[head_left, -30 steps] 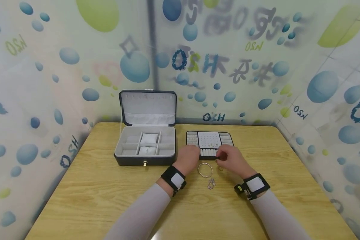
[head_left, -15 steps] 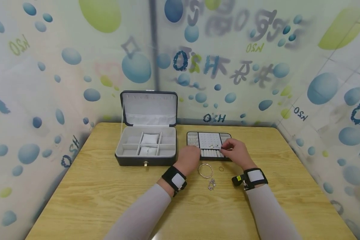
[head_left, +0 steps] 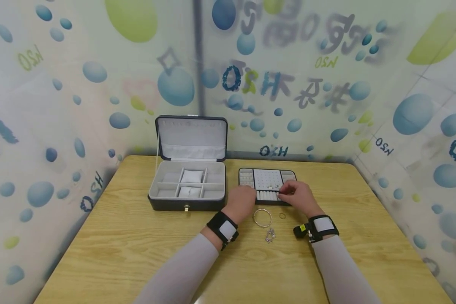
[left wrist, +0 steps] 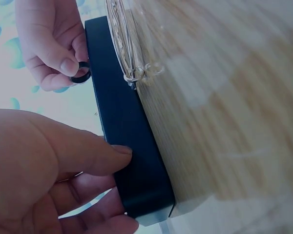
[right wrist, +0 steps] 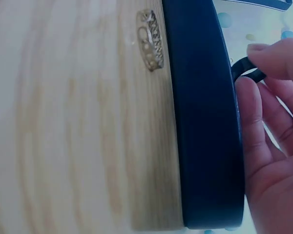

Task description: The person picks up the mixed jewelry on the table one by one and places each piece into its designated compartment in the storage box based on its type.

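Note:
In the head view, the jewelry tray (head_left: pixel 265 179) lies flat, with ring rolls along its front and small studs on its white panel. My left hand (head_left: pixel 241 202) grips the tray's left front corner; in the left wrist view its thumb (left wrist: pixel 121 150) presses the dark front wall. Between the thumb and finger of my right hand (head_left: pixel 300 198) is a black ring (right wrist: pixel 242 67), pinched at the right end of the ring rolls. Whether it touches a slot is hidden. A thin gold ring (right wrist: pixel 156 46) lies on the table before the tray.
Left of the tray stands an open jewelry box (head_left: pixel 186 204) with its lid up and small cushions in its middle compartments. A bangle (head_left: pixel 263 227) and a silvery bracelet (head_left: pixel 270 235) lie on the wooden table (head_left: pixel 137 253) between my forearms. A patterned wall rises behind.
My right hand has moved from the tray's front edge up over the right end of the ring rolls, uncovering the gold ring. My left hand keeps its grip on the corner.

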{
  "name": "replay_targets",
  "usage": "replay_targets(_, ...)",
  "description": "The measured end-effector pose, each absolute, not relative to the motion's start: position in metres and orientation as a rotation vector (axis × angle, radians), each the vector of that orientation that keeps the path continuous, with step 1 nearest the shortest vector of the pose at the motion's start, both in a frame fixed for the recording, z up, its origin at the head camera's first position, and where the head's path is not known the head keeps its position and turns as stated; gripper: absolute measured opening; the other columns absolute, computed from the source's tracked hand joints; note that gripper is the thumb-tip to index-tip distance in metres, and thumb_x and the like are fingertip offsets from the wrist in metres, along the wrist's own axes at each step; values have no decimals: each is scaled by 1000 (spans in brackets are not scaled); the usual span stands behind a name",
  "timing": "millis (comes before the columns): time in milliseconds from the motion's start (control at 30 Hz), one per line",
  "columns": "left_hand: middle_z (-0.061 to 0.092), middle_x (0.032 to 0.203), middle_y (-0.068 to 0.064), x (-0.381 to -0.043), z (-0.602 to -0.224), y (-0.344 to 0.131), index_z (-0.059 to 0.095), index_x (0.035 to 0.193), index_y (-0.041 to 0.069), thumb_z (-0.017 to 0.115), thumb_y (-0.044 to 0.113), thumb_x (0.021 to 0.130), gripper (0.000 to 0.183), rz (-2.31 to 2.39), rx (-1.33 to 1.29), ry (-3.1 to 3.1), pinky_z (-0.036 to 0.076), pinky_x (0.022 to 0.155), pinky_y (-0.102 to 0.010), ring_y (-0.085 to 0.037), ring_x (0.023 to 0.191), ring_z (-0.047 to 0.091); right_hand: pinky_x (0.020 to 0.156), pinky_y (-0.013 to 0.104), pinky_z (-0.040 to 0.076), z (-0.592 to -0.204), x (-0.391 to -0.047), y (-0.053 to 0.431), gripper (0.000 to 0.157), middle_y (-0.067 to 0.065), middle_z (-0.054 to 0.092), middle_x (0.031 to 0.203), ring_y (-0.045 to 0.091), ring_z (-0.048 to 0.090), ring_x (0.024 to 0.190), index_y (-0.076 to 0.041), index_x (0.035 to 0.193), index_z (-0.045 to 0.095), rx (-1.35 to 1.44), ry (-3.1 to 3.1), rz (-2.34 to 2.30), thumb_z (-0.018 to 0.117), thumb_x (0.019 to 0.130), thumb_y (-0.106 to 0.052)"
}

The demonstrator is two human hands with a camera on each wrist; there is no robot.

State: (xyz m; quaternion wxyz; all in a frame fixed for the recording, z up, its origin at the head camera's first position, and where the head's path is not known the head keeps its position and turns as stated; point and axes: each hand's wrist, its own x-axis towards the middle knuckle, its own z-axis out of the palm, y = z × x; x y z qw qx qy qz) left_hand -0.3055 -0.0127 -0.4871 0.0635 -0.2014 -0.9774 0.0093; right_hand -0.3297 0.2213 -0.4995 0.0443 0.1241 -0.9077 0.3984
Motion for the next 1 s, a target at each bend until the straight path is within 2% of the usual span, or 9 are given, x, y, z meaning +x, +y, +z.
replay_targets(467,75,87,-1,-304,-485,-13,79,95,14,74,15,97,6,39,-613,-2955,56,53,-34,-15,75,69,81,38,56,-498,-328,214,12,5,75,93,19,66,86,-13,90,74,443,-2807,1071,85,86,-9)
replay_targets(833,76,89,-1,-303,-483,-13,79,95,14,71,13,99,9,21,-610,-2950,56,55,-33,-15,76,70,76,31,53,-494,-326,211,11,5,74,94,20,64,85,-13,91,75,397,-2865,1043,85,88,-11)
replay_targets(1000,76,89,-2,-303,-483,-13,79,94,14,71,13,98,9,9,-611,-2946,56,54,-34,-16,76,70,76,33,53,-493,-327,210,11,5,73,93,20,63,84,-14,90,75,384,-2881,1029,85,88,-12)
